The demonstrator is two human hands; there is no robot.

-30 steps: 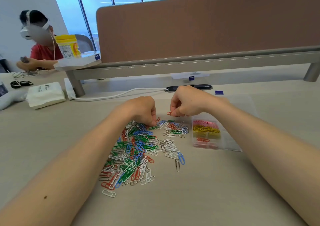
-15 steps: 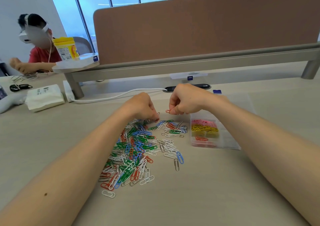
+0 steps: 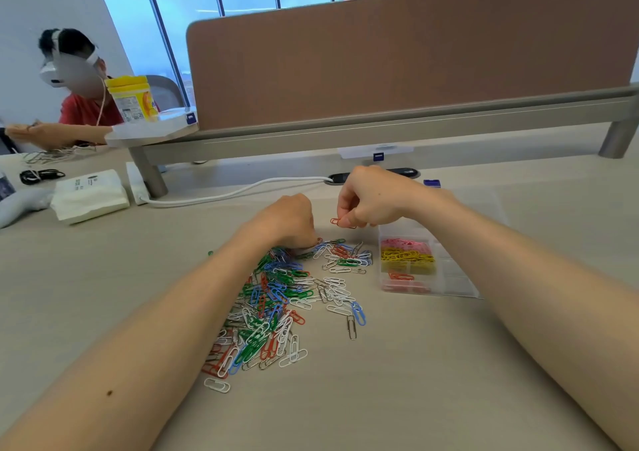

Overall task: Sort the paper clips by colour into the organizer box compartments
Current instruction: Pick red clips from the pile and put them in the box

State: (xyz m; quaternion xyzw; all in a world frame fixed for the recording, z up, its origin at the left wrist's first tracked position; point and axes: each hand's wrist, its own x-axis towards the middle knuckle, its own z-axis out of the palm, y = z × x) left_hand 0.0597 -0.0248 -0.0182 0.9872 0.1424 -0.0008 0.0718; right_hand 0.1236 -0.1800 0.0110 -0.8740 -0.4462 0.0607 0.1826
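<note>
Two hands in play over the table point(image 3: 415, 392). The right hand point(image 3: 373, 201) hangs above the pile's far edge, fingertips pinching one red clip point(image 3: 336, 222), just left of the one clear organizer box point(image 3: 456, 279). The left hand point(image 3: 287, 224) is knuckles-up with its fingers curled down into the far end of the loose pile point(image 3: 273, 305); can't tell if it has a clip. That's one pile, too many to count, in five colours: green, blue, white, red, silver. One silver clip point(image 3: 351, 327) sits at its right edge and one white clip point(image 3: 216, 385) at the near tip. Three colours are boxed: pink clips point(image 3: 404, 243) farthest, yellow clips point(image 3: 408, 258) next, a few orange-red clips point(image 3: 401, 276) nearest.
</note>
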